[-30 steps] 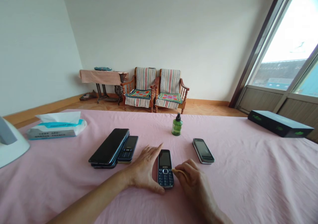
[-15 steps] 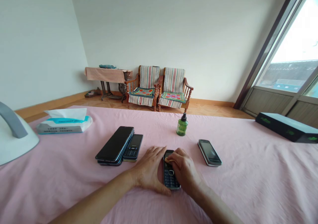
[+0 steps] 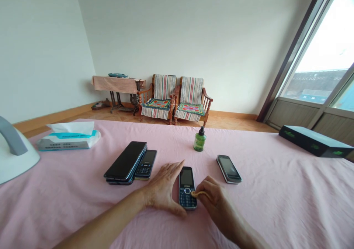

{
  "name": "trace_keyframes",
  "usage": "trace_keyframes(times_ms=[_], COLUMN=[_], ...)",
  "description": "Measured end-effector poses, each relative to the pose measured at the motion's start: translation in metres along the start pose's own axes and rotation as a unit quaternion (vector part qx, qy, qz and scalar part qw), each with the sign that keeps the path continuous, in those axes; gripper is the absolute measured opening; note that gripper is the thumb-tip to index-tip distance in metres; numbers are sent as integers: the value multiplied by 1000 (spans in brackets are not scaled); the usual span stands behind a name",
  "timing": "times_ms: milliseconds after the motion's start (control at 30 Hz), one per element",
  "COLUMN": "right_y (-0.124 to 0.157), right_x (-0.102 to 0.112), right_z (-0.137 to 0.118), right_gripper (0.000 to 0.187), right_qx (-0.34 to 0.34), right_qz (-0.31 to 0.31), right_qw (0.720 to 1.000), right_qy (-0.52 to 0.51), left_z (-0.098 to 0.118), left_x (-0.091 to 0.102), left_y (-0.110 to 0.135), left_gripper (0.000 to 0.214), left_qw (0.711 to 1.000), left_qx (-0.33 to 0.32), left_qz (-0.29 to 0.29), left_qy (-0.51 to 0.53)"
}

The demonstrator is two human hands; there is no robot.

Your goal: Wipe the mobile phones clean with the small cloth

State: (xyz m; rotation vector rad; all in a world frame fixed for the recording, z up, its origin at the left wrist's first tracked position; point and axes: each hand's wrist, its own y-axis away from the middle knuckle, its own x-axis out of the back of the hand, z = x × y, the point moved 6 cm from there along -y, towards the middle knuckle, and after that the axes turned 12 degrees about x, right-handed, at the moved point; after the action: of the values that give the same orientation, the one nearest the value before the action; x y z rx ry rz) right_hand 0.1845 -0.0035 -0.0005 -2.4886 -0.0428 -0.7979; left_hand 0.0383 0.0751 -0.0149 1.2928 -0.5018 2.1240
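Observation:
A dark keypad phone [image 3: 187, 187] lies face up on the pink cloth, its screen and keys showing. My left hand [image 3: 163, 186] rests along its left side, thumb and fingers spread apart around that edge. My right hand [image 3: 212, 197] is closed on a small yellowish cloth [image 3: 203, 193], mostly hidden in the fingers, with its tip at the right edge of the keypad. Left of my hands, a large black smartphone [image 3: 127, 160] tops a stack, and another keypad phone [image 3: 146, 164] leans close beside it. To the right lies a phone with a silver edge [image 3: 229, 168].
A green pump bottle [image 3: 199, 140] stands beyond my hands. At the left are a tissue pack [image 3: 69, 140] and a white object with a grey handle [image 3: 16, 153]. A black box [image 3: 312, 142] sits at the far right of the pink-covered surface [image 3: 276, 197].
My right hand has moved from the phone's screen down to the right side of its keypad, uncovering the screen. The left hand stays beside the phone. The view has shifted slightly.

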Motion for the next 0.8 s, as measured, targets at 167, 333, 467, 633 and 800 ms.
trace_keyframes(times_ms=[167,333,467,633,800], right_y=[29,48,54,56,39], right_x=[9,19,21,18,51], right_z=[10,18,25,27,17], right_gripper=[19,22,22,21,23], right_qx=[-39,-59,-57,-45,-61], right_qz=[45,105,111,90,127], right_qw=[998,993,992,994,988], right_qy=[8,14,29,47,56], left_z=[6,16,22,40,48], left_x=[2,1,0,3,6], left_y=[-1,-4,-10,-25,-42], left_gripper=[134,135,134,129,125], left_qw=[1000,1000,999,992,988], left_qx=[-5,-22,-10,-24,-13], left_qz=[-13,-6,6,51,75], left_qy=[15,20,44,110,136])
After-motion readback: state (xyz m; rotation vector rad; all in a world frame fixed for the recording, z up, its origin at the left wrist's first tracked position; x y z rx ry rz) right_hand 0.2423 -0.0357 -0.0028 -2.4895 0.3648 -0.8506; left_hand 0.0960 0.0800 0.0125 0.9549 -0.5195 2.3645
